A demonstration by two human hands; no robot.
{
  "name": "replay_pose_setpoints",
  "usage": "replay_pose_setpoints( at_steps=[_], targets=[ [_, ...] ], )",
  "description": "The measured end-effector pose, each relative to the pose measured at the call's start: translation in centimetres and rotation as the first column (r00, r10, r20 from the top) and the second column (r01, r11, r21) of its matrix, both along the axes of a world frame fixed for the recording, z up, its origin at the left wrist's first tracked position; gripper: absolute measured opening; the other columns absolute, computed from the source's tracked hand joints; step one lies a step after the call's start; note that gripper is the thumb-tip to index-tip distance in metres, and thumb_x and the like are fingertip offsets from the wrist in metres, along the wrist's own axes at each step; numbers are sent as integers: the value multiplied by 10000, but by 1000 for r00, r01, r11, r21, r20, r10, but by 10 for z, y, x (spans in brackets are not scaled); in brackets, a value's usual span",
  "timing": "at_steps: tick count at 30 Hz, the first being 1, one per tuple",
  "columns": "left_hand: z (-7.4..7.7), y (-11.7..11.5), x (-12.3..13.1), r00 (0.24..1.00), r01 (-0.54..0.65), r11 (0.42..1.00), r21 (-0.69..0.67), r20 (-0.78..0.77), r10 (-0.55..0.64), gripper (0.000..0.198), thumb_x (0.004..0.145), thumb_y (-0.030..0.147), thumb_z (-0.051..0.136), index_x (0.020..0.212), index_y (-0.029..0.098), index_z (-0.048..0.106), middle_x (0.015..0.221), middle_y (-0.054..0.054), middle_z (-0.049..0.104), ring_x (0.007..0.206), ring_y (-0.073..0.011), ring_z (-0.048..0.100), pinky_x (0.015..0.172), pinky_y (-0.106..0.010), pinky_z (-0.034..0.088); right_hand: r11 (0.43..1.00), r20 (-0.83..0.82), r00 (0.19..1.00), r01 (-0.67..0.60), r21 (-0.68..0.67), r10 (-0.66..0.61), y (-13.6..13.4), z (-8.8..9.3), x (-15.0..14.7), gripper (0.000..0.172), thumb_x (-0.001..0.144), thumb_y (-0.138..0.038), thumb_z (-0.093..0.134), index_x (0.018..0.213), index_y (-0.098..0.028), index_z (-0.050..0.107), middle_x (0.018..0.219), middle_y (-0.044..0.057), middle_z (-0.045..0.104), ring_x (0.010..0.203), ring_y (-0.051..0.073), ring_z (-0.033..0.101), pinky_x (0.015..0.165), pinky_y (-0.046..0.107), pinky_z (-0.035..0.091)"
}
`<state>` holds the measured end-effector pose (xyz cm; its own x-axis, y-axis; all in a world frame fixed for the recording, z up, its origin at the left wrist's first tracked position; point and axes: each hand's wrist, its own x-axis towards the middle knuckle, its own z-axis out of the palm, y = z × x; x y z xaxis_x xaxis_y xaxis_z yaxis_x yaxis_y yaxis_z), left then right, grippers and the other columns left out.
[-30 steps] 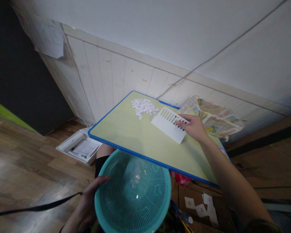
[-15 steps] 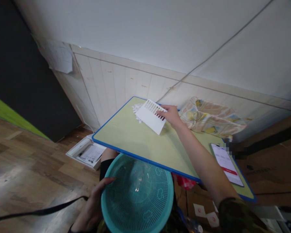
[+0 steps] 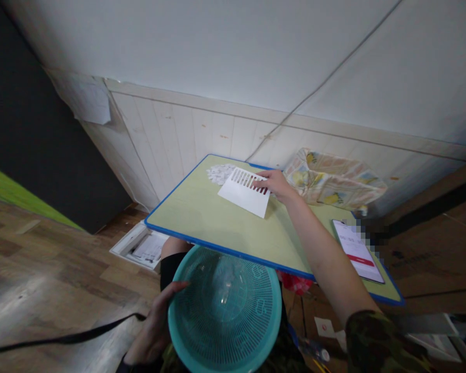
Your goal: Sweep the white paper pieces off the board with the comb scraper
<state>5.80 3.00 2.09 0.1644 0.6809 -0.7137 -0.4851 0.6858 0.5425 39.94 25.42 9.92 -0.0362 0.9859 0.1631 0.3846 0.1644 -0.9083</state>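
Observation:
My right hand (image 3: 276, 184) pinches the right side of a white card with a row of cut-out slots (image 3: 245, 196), held over the table (image 3: 202, 217). Just left of the card lies a heap of small white paper pieces (image 3: 218, 174). On my lap rests a turquoise plastic basket (image 3: 270, 331) with slotted sides; some clear, shiny plastic seems to lie inside it. My left hand (image 3: 159, 321) grips the basket's left rim, thumb over the edge and the other fingers hidden beneath.
A patterned cloth basket (image 3: 334, 181) stands at the table's back right, near a phone (image 3: 359, 254) with a lit screen. An open white box (image 3: 142, 246) sits on the wooden floor at left. A cable (image 3: 318, 96) runs down the wall behind.
The card has turned slightly and shifted right, so more of the paper heap shows. My left hand stays on the basket rim. The view has shifted a little.

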Motion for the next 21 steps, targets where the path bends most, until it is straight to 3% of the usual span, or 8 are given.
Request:
replay_pose_setpoints(
  at_steps=[3, 9, 13, 21],
  targets=[
    [0, -1, 0, 1000, 15, 1000, -7, 1, -15, 107, 732, 197, 717, 732, 97, 755, 643, -96, 765, 558, -223, 691, 591, -320, 561, 999, 9, 1000, -22, -24, 23, -1, 2, 6, 347, 628, -242, 745, 952, -120, 761, 753, 70, 744, 565, 155, 632, 532, 256, 484],
    [-2, 0, -1, 1000, 15, 1000, -1, -3, -15, 128, 741, 204, 711, 746, 85, 759, 654, -99, 767, 566, -223, 690, 595, -322, 559, 983, -46, 982, 182, 16, -182, 7, -4, 18, 336, 626, -210, 747, 945, -106, 750, 783, 76, 749, 598, 157, 647, 568, 259, 503],
    [-4, -1, -2, 999, 33, 999, -11, 18, -32, 143, 743, 215, 710, 761, 83, 761, 665, -98, 769, 577, -224, 692, 609, -331, 564, 976, -69, 974, 216, 5, -215, 13, -11, 13, 343, 636, -191, 733, 967, -104, 744, 800, 79, 750, 606, 162, 656, 584, 272, 517],
    [-10, 1, -3, 1000, 14, 1000, -26, 24, -13, 155, 753, 210, 685, 779, 72, 751, 663, -107, 767, 570, -239, 693, 613, -353, 568, 948, -109, 942, 317, -30, -319, 12, -1, 42, 388, 657, -188, 714, 1037, -111, 714, 855, 99, 748, 657, 176, 683, 584, 265, 536]
  ],
)
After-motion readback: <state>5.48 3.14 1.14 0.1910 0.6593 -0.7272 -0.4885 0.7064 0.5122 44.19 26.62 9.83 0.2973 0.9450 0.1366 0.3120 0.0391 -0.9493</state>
